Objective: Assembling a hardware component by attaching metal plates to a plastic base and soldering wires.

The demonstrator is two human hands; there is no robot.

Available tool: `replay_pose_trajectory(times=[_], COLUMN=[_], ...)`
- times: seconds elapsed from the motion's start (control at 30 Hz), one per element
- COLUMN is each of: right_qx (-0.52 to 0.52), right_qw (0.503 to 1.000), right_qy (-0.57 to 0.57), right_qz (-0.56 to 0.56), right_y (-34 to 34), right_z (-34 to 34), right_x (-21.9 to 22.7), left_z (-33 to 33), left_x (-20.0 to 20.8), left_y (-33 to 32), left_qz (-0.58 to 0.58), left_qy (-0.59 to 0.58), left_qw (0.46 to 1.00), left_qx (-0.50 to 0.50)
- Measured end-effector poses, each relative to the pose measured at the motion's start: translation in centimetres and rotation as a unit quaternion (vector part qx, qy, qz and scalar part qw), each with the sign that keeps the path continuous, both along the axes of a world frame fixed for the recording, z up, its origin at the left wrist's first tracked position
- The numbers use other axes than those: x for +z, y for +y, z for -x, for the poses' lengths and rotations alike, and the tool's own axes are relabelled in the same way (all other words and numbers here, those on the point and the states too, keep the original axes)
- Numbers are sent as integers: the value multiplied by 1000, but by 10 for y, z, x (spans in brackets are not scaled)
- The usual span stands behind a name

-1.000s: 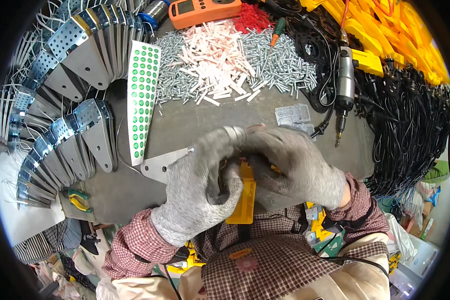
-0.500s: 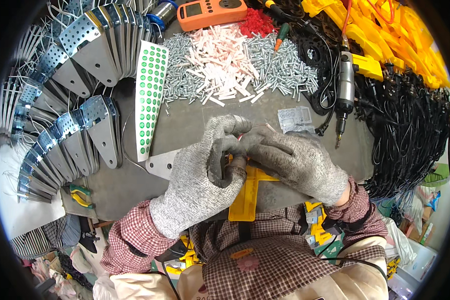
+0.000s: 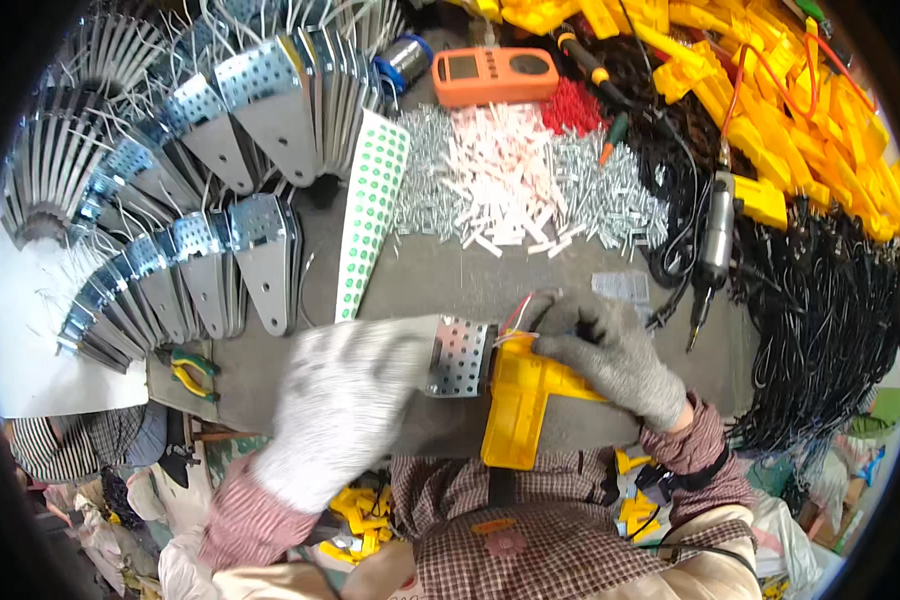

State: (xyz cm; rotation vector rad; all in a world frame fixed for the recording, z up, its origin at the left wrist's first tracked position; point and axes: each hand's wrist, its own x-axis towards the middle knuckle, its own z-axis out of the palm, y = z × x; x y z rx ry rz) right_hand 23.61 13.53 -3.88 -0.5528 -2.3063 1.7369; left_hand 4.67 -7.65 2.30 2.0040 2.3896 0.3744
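My left hand (image 3: 345, 400), in a grey knit glove, is smeared by motion, so its fingers do not show clearly. It lies over a grey metal plate whose perforated metal end (image 3: 460, 357) sticks out to its right. Touching or close to that end is a yellow T-shaped plastic housing (image 3: 517, 415). My gloved right hand (image 3: 620, 360) is curled at the housing's right arm, thumb on its upper edge. Thin red and white wires (image 3: 518, 318) rise from the housing's top towards the right fingers; the fingertips are partly hidden.
Fanned metal brackets (image 3: 270, 265) fill the left, beside a sheet of green stickers (image 3: 373, 205). Pale sleeves (image 3: 505, 175) and screws (image 3: 620, 205) lie behind, below an orange meter (image 3: 495, 77). A power screwdriver (image 3: 715, 240), black cables (image 3: 810, 330) and pliers (image 3: 192, 375) lie about.
Both hands were together over the housing; now they are apart, the left moved leftward. The perforated metal end and the wires now show between them. The whole view has shifted.
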Motion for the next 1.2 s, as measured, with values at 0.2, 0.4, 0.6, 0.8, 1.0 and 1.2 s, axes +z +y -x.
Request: replay_pose_trajectory(times=[0.2,0.4,0.6,0.8,1.0,1.2], right_qx=[112,-123,-161,-297,-164,-209], right_qw=[990,972,852,922,958,964], right_qy=[21,-62,154,244,125,91], right_qz=[-88,-190,-474,-43,202,137], right_y=[37,135,169,87,101,97], right_z=[9,99,148,50,58,63], right_x=[65,75,53,93,35,31], left_z=[57,37,-2,-1,-9,-7], left_x=[-18,16,-13,-39,-44,-50], left_y=[-52,-1,60,58,63,65], left_qz=[138,-182,-219,-156,-141,-141], left_qy=[123,-300,-320,-580,-541,-505], left_qw=[982,936,922,800,829,851], left_qx=[27,33,-1,8,14,1])
